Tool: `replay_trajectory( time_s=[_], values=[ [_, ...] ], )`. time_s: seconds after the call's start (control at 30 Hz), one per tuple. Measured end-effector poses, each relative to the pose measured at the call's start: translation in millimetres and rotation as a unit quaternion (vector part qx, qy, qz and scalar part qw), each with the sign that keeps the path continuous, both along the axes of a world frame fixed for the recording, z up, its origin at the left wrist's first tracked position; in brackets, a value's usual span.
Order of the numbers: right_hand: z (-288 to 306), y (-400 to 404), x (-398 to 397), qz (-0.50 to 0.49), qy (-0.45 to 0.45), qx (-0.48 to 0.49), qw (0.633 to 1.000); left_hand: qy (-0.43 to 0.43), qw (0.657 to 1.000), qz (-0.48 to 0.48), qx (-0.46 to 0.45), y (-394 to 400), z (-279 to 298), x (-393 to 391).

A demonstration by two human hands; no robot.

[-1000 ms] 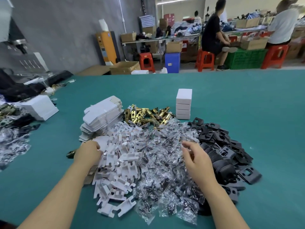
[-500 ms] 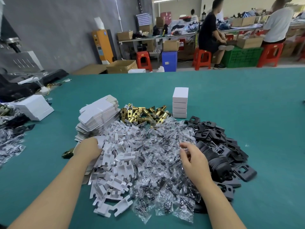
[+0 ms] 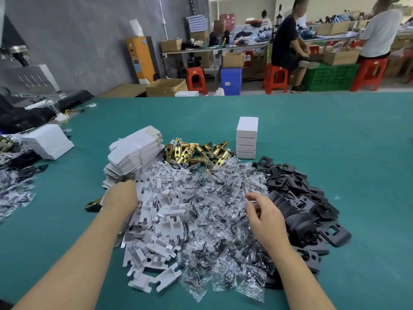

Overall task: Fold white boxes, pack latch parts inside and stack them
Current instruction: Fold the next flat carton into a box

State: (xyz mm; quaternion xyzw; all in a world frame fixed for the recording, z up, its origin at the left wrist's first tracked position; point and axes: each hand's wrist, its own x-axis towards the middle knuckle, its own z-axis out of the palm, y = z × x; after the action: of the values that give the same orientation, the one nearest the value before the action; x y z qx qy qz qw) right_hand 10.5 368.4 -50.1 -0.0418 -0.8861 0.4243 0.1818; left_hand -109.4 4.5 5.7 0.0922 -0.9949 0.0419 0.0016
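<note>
On green table [image 3: 335,135], mid-pile: right hand [image 3: 266,218] hovers over clear screw bags [image 3: 223,209], fingers loosely curled, thumb and forefinger closing on a bag edge, grip not confirmed. Bags look light, slick, floppy, so pinch one corner only. Left hand [image 3: 121,196] is buried in white card inserts [image 3: 161,220] beside flat box blanks [image 3: 134,153]; its fingers are hidden, can't tell. Four folded boxes [image 3: 246,137] stacked behind brass latches [image 3: 196,153]
</note>
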Motion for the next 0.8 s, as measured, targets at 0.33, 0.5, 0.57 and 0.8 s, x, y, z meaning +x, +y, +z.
replay_trajectory(
  time_s=[0.33,0.5,0.57,0.8],
  values=[
    [5,-2,0,-0.001,-0.009,0.009,1.0,0.029,0.999,0.043,-0.007,17,18,5],
    [8,-2,-1,0.0,-0.017,0.006,1.0,0.12,0.99,-0.031,0.063,50,64,13],
    [10,-2,0,0.0,-0.014,-0.01,1.0,0.197,0.965,-0.12,0.128,72,86,26],
    [23,3,-4,0.032,-0.028,-0.341,0.939,0.132,0.778,-0.204,0.579,169,102,71]
  ],
)
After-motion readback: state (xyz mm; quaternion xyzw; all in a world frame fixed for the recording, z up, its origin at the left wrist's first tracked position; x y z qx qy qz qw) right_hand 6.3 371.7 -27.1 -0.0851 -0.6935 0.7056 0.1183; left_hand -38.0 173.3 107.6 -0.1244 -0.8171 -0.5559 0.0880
